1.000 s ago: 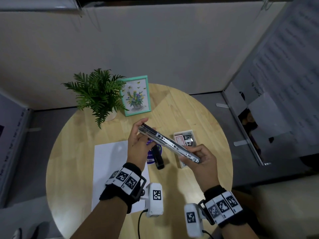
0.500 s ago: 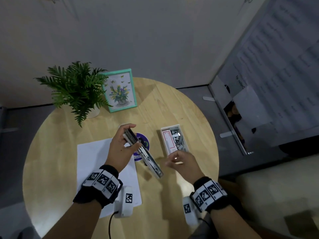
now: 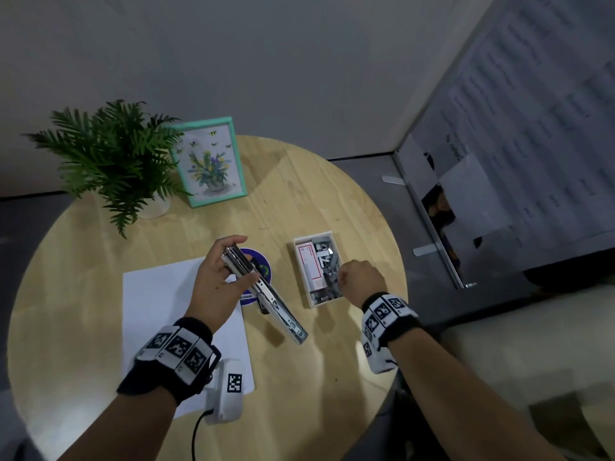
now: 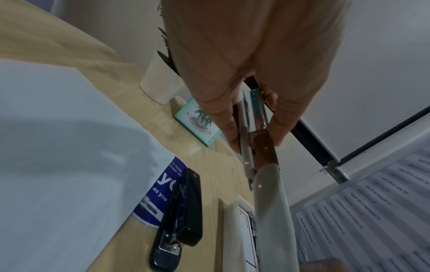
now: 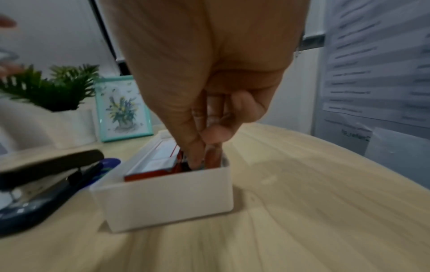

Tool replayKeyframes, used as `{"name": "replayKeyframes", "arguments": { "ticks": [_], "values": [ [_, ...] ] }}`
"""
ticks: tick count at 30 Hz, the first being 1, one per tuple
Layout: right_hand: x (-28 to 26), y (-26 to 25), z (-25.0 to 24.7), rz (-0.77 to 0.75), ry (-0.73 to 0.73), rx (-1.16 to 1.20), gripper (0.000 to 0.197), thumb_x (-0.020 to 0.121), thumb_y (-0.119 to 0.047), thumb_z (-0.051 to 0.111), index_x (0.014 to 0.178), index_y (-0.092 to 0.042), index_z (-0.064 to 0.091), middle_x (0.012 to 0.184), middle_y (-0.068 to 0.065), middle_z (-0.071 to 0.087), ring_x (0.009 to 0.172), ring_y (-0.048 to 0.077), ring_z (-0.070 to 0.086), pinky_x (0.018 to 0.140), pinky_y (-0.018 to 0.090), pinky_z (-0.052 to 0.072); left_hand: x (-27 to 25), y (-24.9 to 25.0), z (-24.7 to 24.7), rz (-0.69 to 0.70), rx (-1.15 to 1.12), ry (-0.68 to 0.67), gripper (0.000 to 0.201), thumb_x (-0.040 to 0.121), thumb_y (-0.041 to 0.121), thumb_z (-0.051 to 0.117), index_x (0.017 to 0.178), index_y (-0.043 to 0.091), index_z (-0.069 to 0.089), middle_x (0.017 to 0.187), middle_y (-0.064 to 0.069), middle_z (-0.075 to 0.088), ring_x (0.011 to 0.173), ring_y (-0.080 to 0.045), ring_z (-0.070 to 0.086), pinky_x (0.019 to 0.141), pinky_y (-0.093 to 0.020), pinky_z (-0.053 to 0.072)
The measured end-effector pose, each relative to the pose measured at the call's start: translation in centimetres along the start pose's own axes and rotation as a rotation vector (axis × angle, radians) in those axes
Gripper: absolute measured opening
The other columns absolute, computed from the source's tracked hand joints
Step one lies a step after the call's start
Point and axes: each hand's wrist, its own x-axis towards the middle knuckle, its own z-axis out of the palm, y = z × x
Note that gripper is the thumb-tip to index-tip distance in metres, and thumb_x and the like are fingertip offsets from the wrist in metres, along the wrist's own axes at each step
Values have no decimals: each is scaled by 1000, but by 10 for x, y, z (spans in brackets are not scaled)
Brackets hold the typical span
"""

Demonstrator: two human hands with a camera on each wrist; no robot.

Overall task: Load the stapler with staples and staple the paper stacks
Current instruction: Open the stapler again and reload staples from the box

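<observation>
The left hand (image 3: 216,281) grips the open stapler (image 3: 266,294) in the middle of the frame. The right hand (image 3: 361,277) pinches into the staples (image 3: 327,271) in the white box (image 5: 163,198). Loading is underway, I think. Next, lift one strip over to the stapler.

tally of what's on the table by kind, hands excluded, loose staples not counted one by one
Staplers: 2, an opened stapler held by the left hand, and a black stapler lying on the table.
White box of staples: 1, right hand reaching in.
Paper stack: 1
Potted plant: 1
Framed picture: 1
Blue round sticker: 1
Total: 7
</observation>
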Motion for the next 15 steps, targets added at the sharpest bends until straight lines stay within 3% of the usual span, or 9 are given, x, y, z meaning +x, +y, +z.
{"name": "replayKeyframes", "arguments": {
  "ticks": [6, 11, 15],
  "values": [
    [4, -17, 9, -16, -65, -227, 22, 89, -14, 57, 110, -8, 59, 111, 13, 64, 99, 30, 65, 75, 33, 50, 3, 2, 3, 12, -3, 2, 54, 76, -15, 69, 114, 20, 56, 81, -2, 64, 77, -15, 63, 66, -14, 54],
    [9, -21, 18, -1, -47, -262, 40, 88, -5, 55, 128, -5, 51, 113, 14, 64, 99, 31, 65, 74, 34, 51, 5, 2, 3, 16, -2, 1, 55, 76, -14, 70, 114, 22, 56, 84, -8, 63, 80, -21, 63, 70, -16, 55],
    [11, -24, 18, 17, -48, -192, 27, 87, -5, 57, 114, -3, 58, 108, 15, 66, 95, 31, 66, 71, 33, 50, 6, 0, 2, 8, -11, -2, 55, 76, -14, 70, 114, 23, 56, 84, -7, 63, 81, -21, 63, 73, -19, 56]
  ]
}}
